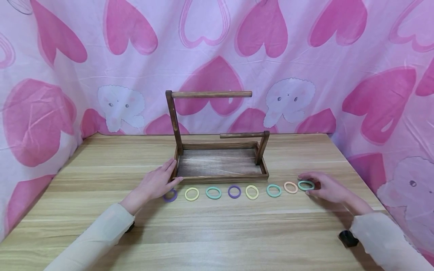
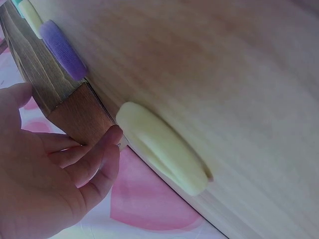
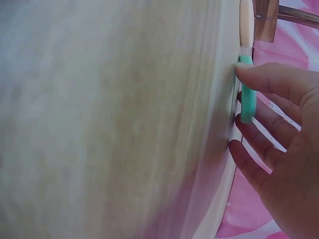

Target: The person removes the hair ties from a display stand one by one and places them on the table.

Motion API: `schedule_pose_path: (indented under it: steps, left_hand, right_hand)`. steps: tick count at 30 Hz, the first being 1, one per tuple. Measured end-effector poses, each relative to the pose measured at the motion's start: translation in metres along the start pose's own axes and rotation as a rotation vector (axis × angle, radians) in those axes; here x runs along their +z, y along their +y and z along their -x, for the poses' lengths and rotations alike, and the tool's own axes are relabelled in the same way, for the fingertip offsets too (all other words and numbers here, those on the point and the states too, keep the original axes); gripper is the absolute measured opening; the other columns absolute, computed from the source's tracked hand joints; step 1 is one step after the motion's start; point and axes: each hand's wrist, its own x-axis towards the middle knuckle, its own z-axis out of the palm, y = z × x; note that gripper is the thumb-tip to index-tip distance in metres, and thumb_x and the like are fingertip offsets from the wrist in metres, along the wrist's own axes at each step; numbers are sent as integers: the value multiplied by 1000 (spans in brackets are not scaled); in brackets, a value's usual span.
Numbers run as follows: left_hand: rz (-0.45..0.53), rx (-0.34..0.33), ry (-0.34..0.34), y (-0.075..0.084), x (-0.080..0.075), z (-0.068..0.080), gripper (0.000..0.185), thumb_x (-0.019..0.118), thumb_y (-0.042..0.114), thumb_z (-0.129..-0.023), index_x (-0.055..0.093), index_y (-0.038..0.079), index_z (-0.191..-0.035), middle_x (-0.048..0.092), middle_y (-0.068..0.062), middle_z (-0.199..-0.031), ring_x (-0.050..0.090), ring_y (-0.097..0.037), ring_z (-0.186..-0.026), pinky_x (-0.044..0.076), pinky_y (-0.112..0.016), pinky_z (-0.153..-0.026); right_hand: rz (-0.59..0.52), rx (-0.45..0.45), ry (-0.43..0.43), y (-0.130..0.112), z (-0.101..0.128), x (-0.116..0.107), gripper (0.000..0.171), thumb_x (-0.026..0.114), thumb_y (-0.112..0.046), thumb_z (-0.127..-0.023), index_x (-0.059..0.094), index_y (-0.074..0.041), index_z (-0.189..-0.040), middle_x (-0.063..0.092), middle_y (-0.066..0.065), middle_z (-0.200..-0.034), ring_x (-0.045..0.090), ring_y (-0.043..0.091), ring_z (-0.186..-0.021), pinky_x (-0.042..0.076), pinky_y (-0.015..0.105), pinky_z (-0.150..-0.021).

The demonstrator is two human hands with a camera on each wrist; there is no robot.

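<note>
Green ring at the right end: the green ring [image 1: 306, 185] lies flat on the table at the far right of the row, just beside a peach ring [image 1: 290, 187]. In the right wrist view it shows as a green band [image 3: 247, 89] under the fingertips.
Right hand: the right hand [image 1: 327, 188] lies on the table with its thumb and fingertips [image 3: 259, 74] closed lightly on this ring, pinching its rim; the ring is not lifted.
Purple ring at the left end: a purple ring [image 1: 170, 195] lies flat at the left end of the row, partly covered by the thumb of the left hand.
Left hand: the left hand [image 1: 156, 183] rests on the table with fingers straight and relaxed, gripping nothing. Its fingertips [image 2: 107, 142] touch the near left corner of the wooden stand, and its thumb lies over the purple ring.
Row between the hands: from left to right, a yellow ring [image 1: 191, 194], a mint ring [image 1: 213, 192], a second purple ring [image 1: 234, 191], a pale yellow ring [image 1: 252, 192] and a teal ring [image 1: 273, 190], each apart from its neighbours, in a line along the near side of the stand.
Wooden stand: a dark wooden tray [image 1: 220, 177] with a tall post and long bar [image 1: 211, 94] on the left, and a short post with a lower bar [image 1: 242, 135] on the right. It stands just beyond the row, mid-table.
Table: light wood-grain top [image 1: 217, 233].
Backdrop: pink cloth with hearts [image 1: 217, 56] hangs behind and at both sides.
Sleeves: both forearms wear pale sleeves [image 1: 98, 237].
</note>
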Motion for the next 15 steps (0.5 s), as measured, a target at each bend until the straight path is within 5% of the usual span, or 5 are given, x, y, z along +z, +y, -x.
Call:
schedule_pose_path:
  steps: [7,15]
  left_hand:
    - [2,3,-1,0,0,0,70,45,47,-88,32,-6,-133,30,-21,-136,43,-40,-110,39,-50,-83]
    - [36,18,-19,-4,-1,2,69,44,46,-89,30,-4,-135,28,-21,-137,38,-45,-111,33,-53,-88]
  right_hand:
    - [-9,22,0,-1,0,0,46,72,0,-69,55,5,-111,59,14,-104,53,21,-93,39,14,-78]
    - [-77,155,31,-9,-8,-1,42,63,-11,-82,49,6,-118,57,18,-108,53,32,-94,44,42,-76]
